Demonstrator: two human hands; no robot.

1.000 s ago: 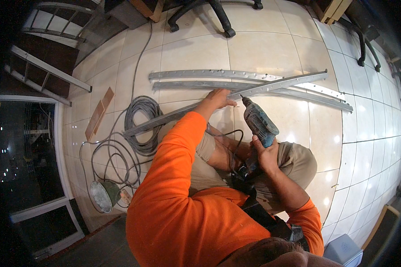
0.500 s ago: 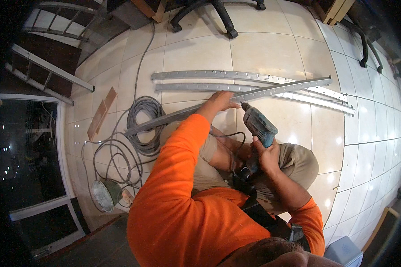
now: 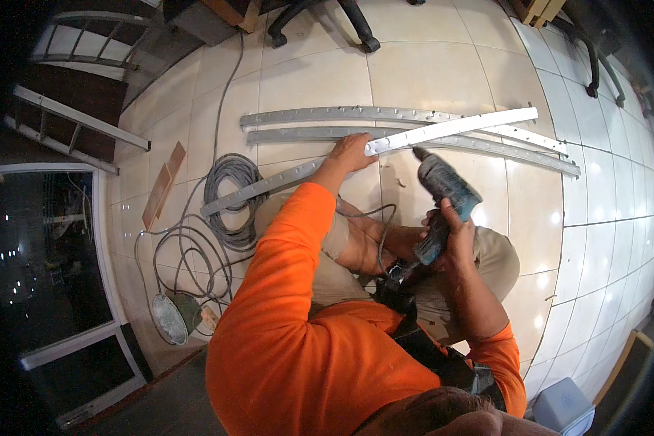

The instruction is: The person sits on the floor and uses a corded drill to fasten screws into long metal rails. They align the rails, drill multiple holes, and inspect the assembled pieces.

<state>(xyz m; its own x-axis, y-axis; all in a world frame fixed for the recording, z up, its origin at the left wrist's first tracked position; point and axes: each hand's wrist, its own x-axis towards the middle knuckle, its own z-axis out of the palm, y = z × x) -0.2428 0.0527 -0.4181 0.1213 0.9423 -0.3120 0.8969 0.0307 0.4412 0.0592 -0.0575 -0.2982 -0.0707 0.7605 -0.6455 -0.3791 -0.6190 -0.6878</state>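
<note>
My right hand is wrapped round the handle of a blue-grey power drill, its tip up beside the edge of a metal strip. My left hand grips that long strip, which has a row of holes and runs aslant from the coiled cable up to the right. Its right part shines white in the light. Beneath it two more perforated metal strips, an upper one and a lower one, lie side by side on the tiled floor.
A grey coiled cable lies left of my legs, under the strip's end. Beside it are thin brown boards and a bowl-shaped metal lamp. A ladder leans at far left. A wheeled chair base stands ahead; a blue-grey bin is at lower right.
The strip in my left hand has turned over about its length, and its face now catches the light. The drill has moved right and a little away from the strip.
</note>
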